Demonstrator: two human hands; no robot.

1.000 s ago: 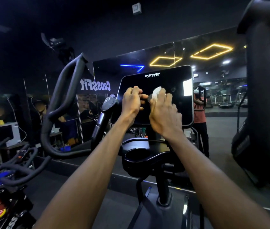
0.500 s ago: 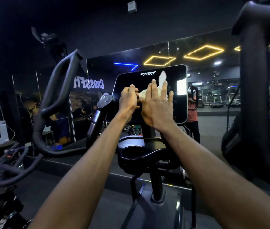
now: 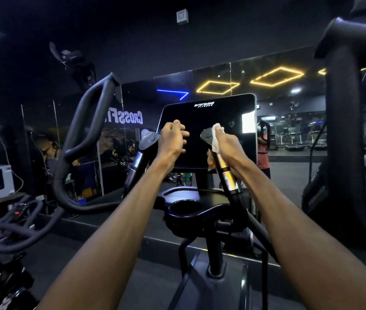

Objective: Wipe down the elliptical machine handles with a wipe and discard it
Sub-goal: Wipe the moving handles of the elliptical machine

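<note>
Both hands have parted — right hand now wraps the wipe round the right inner handle, left hand curled loosely, gripping nothing. Left inner handle and outer bars remain, I'd judge — then discarding.

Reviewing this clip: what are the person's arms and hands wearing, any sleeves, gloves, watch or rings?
Both forearms are bare along their whole visible length; no sleeve edge shows in the frame. The left hand and the right hand wear no gloves. No watch, band or bracelet shows at either wrist. Rings cannot be ruled out; the fingers are too small and dim to tell.
</note>
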